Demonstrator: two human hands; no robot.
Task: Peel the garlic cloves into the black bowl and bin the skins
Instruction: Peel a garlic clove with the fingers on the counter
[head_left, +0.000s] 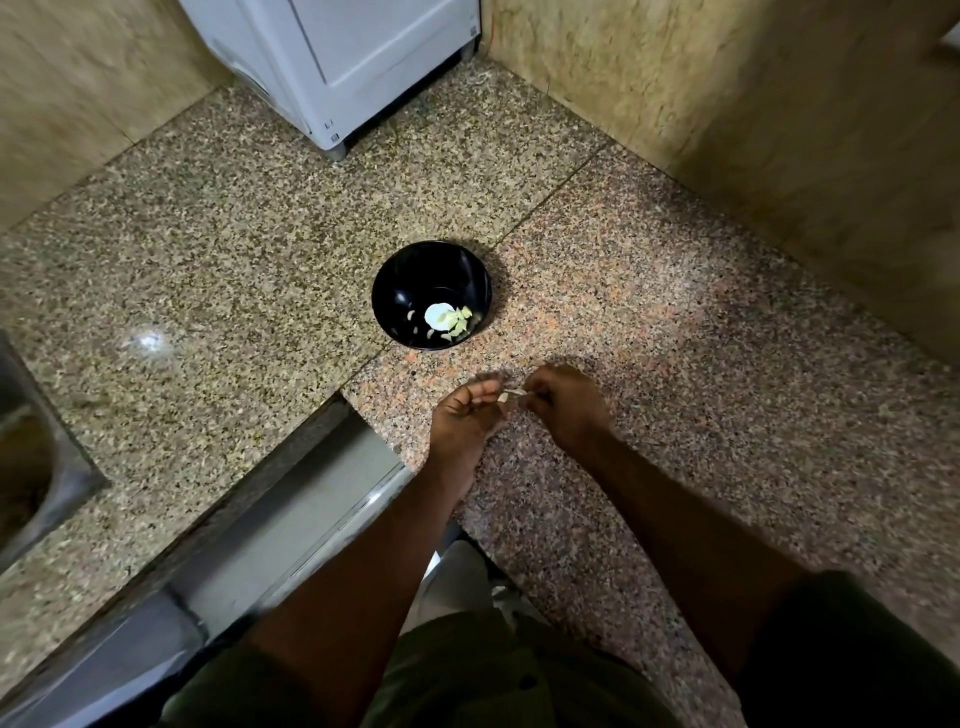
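My left hand (467, 410) and right hand (566, 402) meet just above the desk (675, 364), close to its near edge, where the stone steps in around a gap. Both are closed on one small pale garlic clove (505, 397) held between them: the left fingertips pinch one end, and the right fingers, curled, grip a thin strip that I take to be skin stretched across the short space between the hands. The clove is small and blurred, so I cannot tell how much skin remains on it. Its long axis seems to run left to right, from one hand to the other.

The black bowl (400, 275) stands directly beyond the hands, toward the far edge of the desk, near but not touching them. It sits slightly to the left, so the left hand is the nearer one for dropping the clove in. Inside lie several peeled cloves (460, 321) beside something round and white. No bin shows anywhere in view.
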